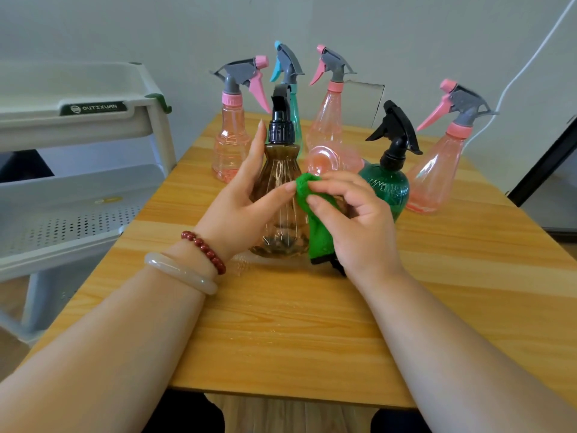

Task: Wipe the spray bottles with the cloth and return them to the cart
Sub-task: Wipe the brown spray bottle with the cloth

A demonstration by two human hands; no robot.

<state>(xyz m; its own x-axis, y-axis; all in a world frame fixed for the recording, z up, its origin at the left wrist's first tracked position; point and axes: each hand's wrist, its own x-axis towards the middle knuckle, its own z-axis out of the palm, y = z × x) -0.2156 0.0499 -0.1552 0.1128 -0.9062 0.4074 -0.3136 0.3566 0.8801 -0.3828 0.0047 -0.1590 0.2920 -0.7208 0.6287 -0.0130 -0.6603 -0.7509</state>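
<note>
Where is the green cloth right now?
Head view, centre of the table: the right hand pinches the green cloth against the brown bottle, which the left hand holds.

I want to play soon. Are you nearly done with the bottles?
Not nearly. Done: nothing visible; no bottle shows on the cart. In hand: the left hand holds the brown bottle while the right hand rubs it with the green cloth. Left: the dark green bottle and five others are on the table, none returned to the cart.
</note>
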